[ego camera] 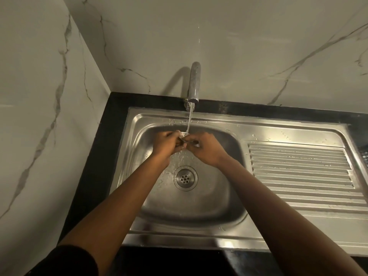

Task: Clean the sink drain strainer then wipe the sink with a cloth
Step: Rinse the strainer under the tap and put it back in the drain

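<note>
Water runs from the chrome tap [194, 84] into the steel sink [143, 148]. Under the stream my left hand [166, 143] and my right hand [205, 148] meet over the basin's far side. Between their fingers they hold a small metal piece, the drain strainer [182, 137], mostly hidden by the fingers. Both hands have fingers curled around it. The drain opening [185, 178] with its perforated plate lies in the basin floor, below my hands. No cloth is in view.
A ribbed steel draining board [298, 172] extends right of the basin. A black counter [93, 176] frames the sink. Marble-patterned walls [39, 96] rise at the left and back. A dark basket edge [365, 156] shows at the far right.
</note>
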